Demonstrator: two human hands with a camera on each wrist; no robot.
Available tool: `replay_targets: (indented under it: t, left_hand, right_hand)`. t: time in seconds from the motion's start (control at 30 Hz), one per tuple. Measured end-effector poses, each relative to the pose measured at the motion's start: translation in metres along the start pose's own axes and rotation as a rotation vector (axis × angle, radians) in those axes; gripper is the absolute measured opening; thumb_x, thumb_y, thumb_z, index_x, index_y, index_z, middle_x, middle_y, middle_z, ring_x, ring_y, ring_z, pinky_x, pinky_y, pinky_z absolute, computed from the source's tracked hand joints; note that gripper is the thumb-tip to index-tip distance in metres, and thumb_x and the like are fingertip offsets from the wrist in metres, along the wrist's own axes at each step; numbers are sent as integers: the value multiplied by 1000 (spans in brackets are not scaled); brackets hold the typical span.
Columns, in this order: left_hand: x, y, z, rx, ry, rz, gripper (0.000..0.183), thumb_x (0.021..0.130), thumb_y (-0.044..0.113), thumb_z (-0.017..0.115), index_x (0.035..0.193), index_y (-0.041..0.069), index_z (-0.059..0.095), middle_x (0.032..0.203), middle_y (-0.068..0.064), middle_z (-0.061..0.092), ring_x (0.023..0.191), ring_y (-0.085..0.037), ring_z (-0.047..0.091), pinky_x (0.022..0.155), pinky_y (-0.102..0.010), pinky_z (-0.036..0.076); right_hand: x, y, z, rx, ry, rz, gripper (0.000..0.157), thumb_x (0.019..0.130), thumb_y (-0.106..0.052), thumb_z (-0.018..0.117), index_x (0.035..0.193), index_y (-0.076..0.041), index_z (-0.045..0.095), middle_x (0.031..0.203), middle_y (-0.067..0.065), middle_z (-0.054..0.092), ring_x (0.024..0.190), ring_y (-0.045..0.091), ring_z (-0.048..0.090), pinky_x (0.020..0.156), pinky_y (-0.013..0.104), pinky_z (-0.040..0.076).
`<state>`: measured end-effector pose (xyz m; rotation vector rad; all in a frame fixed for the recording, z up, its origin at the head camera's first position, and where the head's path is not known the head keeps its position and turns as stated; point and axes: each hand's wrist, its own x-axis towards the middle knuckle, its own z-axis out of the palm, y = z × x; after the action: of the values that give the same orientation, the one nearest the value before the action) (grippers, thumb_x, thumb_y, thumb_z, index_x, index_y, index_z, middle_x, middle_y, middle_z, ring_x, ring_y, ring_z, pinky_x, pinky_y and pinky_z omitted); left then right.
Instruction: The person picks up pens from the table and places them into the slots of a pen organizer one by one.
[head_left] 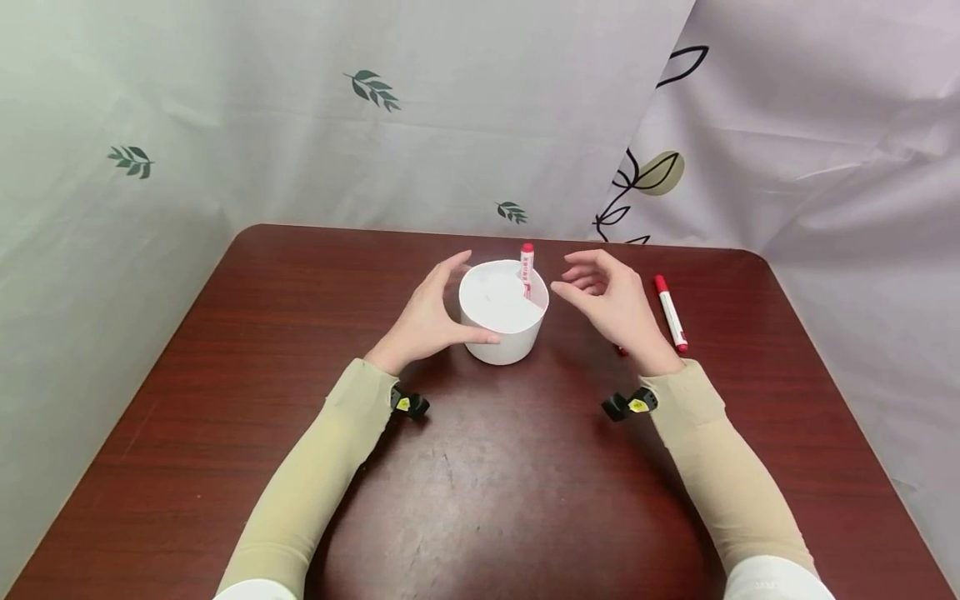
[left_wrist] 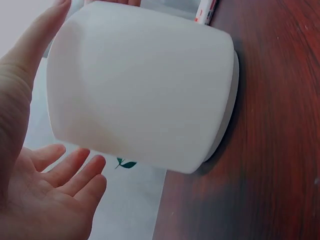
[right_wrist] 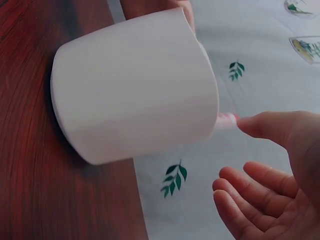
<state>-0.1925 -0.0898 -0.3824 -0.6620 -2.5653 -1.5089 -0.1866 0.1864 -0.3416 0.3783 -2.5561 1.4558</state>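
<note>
Head view: I see marker (head_left: 527, 271) standing in white container (head_left: 512, 347) on surface (head_left: 487, 483); second marker (head_left: 671, 312) lies outside, so I judge filling partly done. Left hand (head_left: 427, 321) spread wide beside container, gripping nothing; thumb contact unclear. Right hand (head_left: 615, 300) loosely curved, empty; red tip (head_left: 622, 351) mostly hidden beneath.

Left wrist view: wall blocks inside.

Right wrist view: marker's lower part hidden.

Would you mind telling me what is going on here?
A person has their left hand spread around the side of a white container, from which a red-and-white marker pokes up. The right hand, holding nothing, is beside the container. A second marker lies on the table, to the right of that hand.
</note>
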Motion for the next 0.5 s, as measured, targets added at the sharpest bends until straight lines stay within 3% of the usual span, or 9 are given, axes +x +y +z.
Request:
replay_targets:
  t: [0.23, 0.5]
  left_hand:
    - [2, -2, -4, -38, -17, -12, 113, 51, 55, 86, 145, 29, 28, 137, 13, 41, 121, -5, 41, 99, -28, 35]
    - [6, -2, 2, -12, -39, -58, 113, 48, 58, 86, 144, 31, 31, 135, 16, 42, 114, -3, 43, 95, -34, 37]
  right_hand:
    - [-18, -26, -17, 57, 17, 34, 39, 83, -17, 73, 118, -5, 60, 104, 14, 64, 91, 23, 61, 80, 28, 48]
    - [-27, -33, -33, 21, 74, 32, 37, 84, -18, 71, 117, -5, 61, 107, 10, 65, 95, 22, 61, 81, 26, 48]
